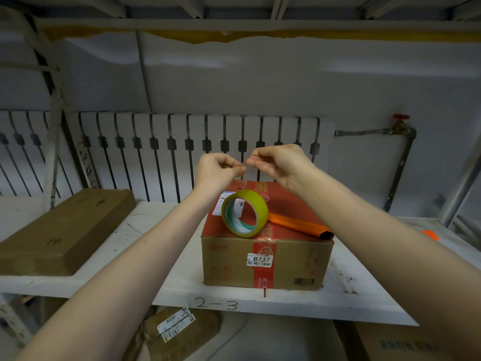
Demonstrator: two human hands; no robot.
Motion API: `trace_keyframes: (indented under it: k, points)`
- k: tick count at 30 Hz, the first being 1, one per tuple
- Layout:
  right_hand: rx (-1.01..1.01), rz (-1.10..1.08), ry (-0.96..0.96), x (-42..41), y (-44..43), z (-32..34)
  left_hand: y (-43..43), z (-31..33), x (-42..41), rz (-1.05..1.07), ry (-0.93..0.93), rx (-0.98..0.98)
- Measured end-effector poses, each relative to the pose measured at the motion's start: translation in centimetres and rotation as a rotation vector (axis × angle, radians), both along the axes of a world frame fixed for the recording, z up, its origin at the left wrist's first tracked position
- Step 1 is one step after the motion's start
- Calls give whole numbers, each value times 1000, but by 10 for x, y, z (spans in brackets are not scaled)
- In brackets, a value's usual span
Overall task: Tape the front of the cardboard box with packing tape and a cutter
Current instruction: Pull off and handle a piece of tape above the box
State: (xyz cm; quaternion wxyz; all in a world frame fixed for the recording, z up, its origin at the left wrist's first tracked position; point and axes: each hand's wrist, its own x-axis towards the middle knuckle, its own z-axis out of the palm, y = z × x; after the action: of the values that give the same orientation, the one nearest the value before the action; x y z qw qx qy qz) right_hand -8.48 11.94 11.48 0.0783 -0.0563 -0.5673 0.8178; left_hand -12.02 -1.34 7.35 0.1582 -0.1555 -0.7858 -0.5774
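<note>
Both hands, left hand (217, 170) & right hand (278, 162), fingers pinching clear tape strip (243, 169) above cardboard box (265, 259); keep taut, lay flat w/o wrinkles.

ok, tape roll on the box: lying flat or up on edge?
On edge. The tape roll stands tilted on the cardboard box top, its open core facing the camera.
</note>
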Motion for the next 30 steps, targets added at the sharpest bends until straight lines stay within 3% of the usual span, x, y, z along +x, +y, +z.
trace_keyframes:
  k: [5, 12, 16, 19, 22, 24, 30]
  points:
    - [285, 23, -38, 4, 6, 10, -2, 6, -5, 58, 8, -114]
    - [196, 21, -70, 10, 15, 16, 3, 10, -4, 27, 12, -141]
    - [281, -45, -67, 12, 21, 18, 7, 11, -6, -44, -54, -107]
    - [369, -112, -20, 8, 24, 15, 12, 14, -5, -82, -74, -131]
    - [601, -304, 112, -2, 32, 4, 12, 18, -7, -83, -86, -128]
    - [611, -363, 176, -7, 41, -1, 9, 20, -9, -83, -102, -130]
    - [863, -69, 144, -14, 35, -29, 7, 22, -14, -115, -112, -139]
